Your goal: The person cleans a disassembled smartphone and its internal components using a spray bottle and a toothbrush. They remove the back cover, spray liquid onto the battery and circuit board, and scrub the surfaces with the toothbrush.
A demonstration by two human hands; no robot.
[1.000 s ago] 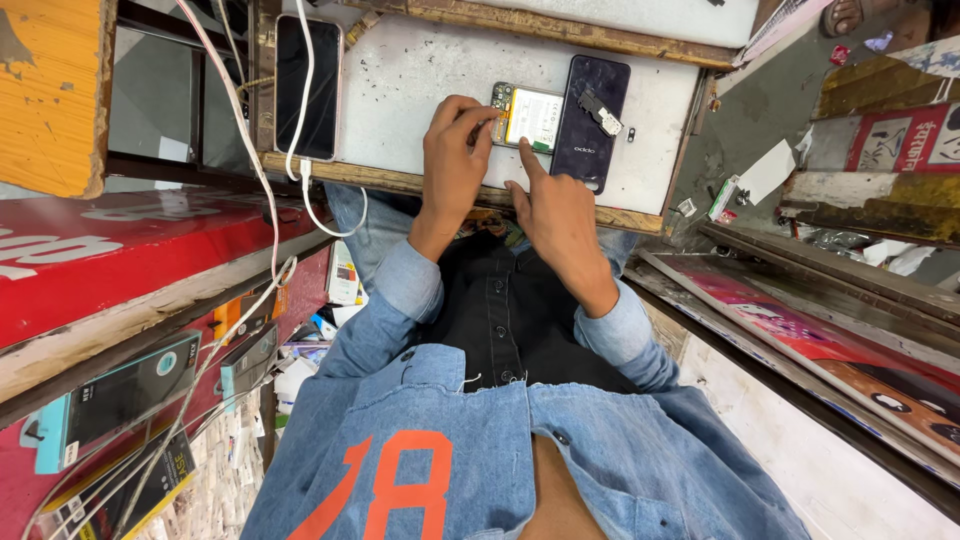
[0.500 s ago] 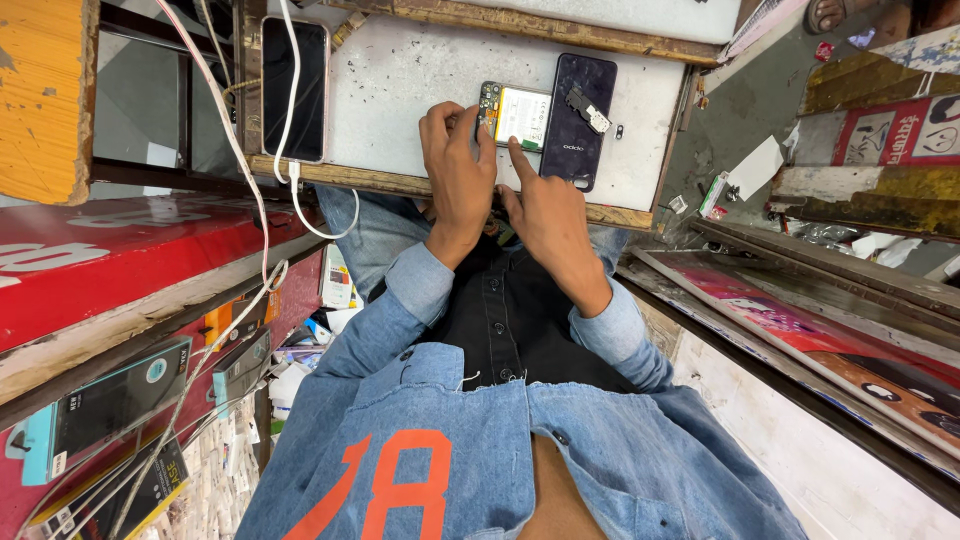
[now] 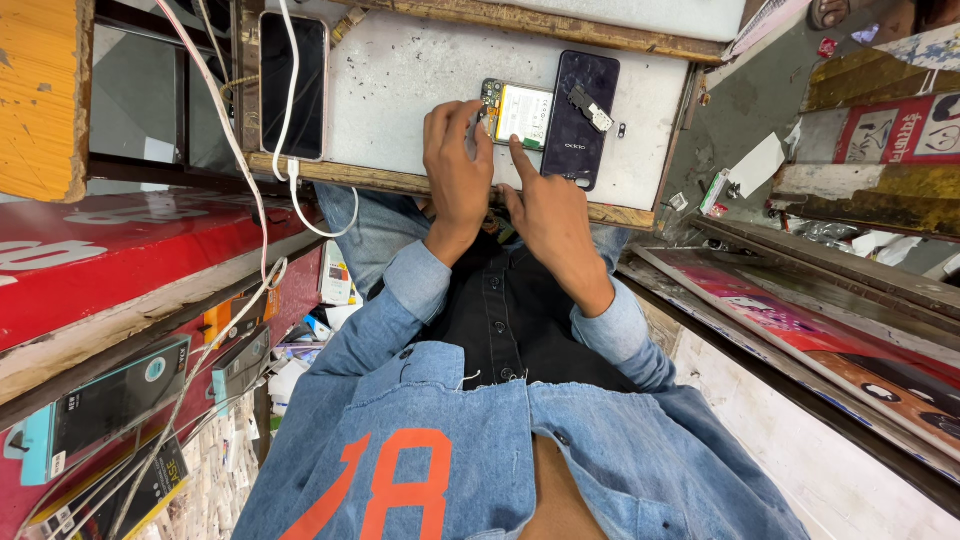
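Even daylight fills the stall, bright and soft, with no harsh glare. The pale surface (image 3: 400, 90) is well lit, and only faint shadows sit under the hands. The wide lens bends the shelves at both edges. Focus is sharp at the centre, softer towards the bottom corners.

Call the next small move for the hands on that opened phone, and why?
Probably keep the left hand pressing the opened phone flat and slide the right hand's index fingertip further onto its pale battery. That finger only touches the near edge now, the dark back cover already lies apart alongside, and a small metal part rests on it.
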